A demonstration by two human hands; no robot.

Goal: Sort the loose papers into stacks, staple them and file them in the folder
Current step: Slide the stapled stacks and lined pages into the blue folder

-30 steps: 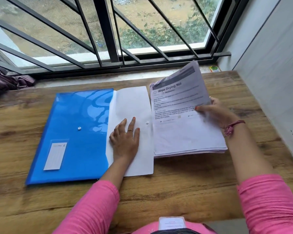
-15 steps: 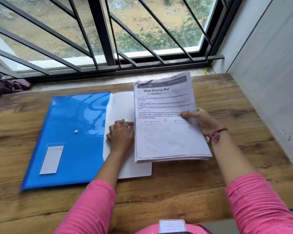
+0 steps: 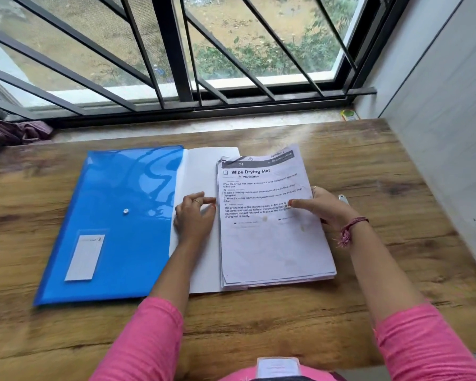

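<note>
A blue plastic folder (image 3: 116,221) lies on the wooden table, its white flap (image 3: 201,171) opened out to the right. A thick stack of printed papers (image 3: 272,243), top sheet headed "Wipe Drying Mat", lies partly on that flap. My right hand (image 3: 322,207) grips the stack's right edge, thumb on the top sheet. My left hand (image 3: 194,215) rests on the flap with fingers curled at the stack's left edge; whether it pinches the flap cannot be made out.
The wooden table (image 3: 259,325) ends at a window sill with black bars behind and a grey wall on the right. A small metal object (image 3: 342,198) lies behind my right hand. Dark cloth (image 3: 14,130) sits at the far left.
My right hand has carried the paper stack leftward and lowered it onto the folder's flap. My left hand's fingers, flat on the flap before, have curled at the stack's edge.
</note>
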